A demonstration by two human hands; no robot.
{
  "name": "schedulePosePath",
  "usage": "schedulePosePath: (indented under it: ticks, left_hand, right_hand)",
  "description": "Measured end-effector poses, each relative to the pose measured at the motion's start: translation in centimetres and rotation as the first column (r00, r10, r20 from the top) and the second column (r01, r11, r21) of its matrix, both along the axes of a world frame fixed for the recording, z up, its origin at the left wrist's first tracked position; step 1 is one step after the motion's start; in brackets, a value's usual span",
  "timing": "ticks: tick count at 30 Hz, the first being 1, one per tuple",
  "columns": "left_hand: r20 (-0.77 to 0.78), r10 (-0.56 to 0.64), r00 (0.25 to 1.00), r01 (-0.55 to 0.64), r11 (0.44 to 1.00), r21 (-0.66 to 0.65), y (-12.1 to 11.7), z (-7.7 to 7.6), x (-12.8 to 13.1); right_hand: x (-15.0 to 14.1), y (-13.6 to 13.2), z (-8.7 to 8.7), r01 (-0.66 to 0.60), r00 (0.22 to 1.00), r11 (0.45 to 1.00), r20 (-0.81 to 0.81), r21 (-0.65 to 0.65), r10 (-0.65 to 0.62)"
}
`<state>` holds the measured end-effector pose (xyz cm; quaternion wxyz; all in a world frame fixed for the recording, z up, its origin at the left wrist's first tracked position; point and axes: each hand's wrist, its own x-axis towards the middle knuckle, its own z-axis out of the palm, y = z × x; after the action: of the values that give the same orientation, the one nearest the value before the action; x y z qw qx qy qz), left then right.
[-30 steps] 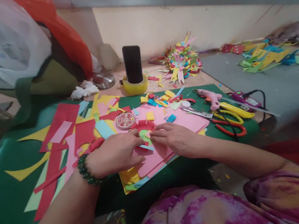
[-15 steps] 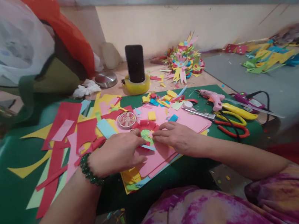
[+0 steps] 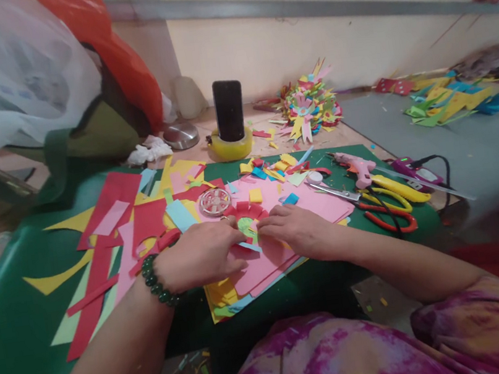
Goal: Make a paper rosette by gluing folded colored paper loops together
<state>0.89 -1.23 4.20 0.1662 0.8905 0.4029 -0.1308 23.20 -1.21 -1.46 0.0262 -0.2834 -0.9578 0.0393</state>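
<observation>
Both hands meet over a small paper flower (image 3: pixel 246 226) with a green centre and folded red strips around it, lying on a stack of pink paper (image 3: pixel 313 210). My left hand (image 3: pixel 205 250), with a green bead bracelet at the wrist, has its thumb and fingers closed at the flower's left edge. A light blue paper piece (image 3: pixel 249 247) sticks out by the left fingertips. My right hand (image 3: pixel 300 229) grips the flower's right edge with bent fingers pressed together. The fingers hide parts of the flower.
Scissors (image 3: pixel 389 216) with red and yellow handles and a pink glue gun (image 3: pixel 354 166) lie right. Cut paper strips (image 3: pixel 107 208) spread left. A round reel (image 3: pixel 215 201) lies above my left hand. A phone (image 3: pixel 228 110) stands behind, near a colourful paper pile (image 3: pixel 308 104).
The view has shifted slightly, so everything sits a little lower and further right. Both hands keep their place at the paper flower, with hardly any finger movement.
</observation>
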Motion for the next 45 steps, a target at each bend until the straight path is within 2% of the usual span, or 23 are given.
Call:
schedulePosePath:
  ticks: [3, 8, 16, 21, 26, 36, 39, 42, 45]
  left_hand:
    - [-0.013, -0.002, 1.0, 0.002, 1.0, -0.007, 0.0, 0.2, 0.1]
    - [-0.029, -0.002, 1.0, 0.002, 1.0, -0.008, -0.1, 0.3, 0.1]
    - [-0.009, -0.003, 1.0, 0.003, 1.0, -0.006, 0.0, 0.1, 0.0]
    - [-0.039, 0.002, 0.999, -0.002, 1.0, -0.013, 0.0, 0.2, 0.1]
    - [-0.028, 0.006, 1.0, -0.006, 1.0, -0.012, 0.0, 0.3, 0.1]
    - [0.03, 0.003, 1.0, -0.002, 1.0, -0.012, 0.2, -0.1, 0.0]
    - [0.032, -0.002, 0.999, 0.002, 1.0, -0.004, 0.2, -0.2, -0.1]
    - [0.043, -0.021, 0.999, 0.02, 1.0, 0.006, 0.3, -0.3, -0.2]
    - [0.086, -0.051, 0.995, 0.05, 0.999, 0.013, 0.4, -0.5, -0.5]
  right_hand:
    - [-0.3, 0.3, 0.2, 0.011, 1.0, 1.0, 0.014, 0.001, -0.011]
    - [-0.9, 0.3, 0.6, 0.011, 0.992, 1.0, 0.125, 0.028, -0.015]
    - [-1.3, 0.5, 2.8, 0.028, 0.976, 0.997, 0.218, -0.068, -0.012]
    - [-1.9, 0.2, 2.5, 0.044, 0.967, 0.999, 0.254, -0.032, -0.034]
    - [-1.4, 0.1, 2.4, 0.044, 0.973, 0.995, 0.23, -0.085, -0.023]
    - [-0.4, -0.4, 2.0, 0.105, 0.984, 0.987, 0.155, -0.118, -0.086]
    - [0.6, -0.2, 2.7, 0.068, 0.997, 0.982, 0.042, -0.178, -0.061]
    - [1.6, -0.4, 3.5, 0.145, 0.982, 0.982, -0.107, -0.122, -0.158]
    - [2.1, -1.2, 3.8, 0.259, 0.962, 0.963, -0.072, -0.068, -0.264]
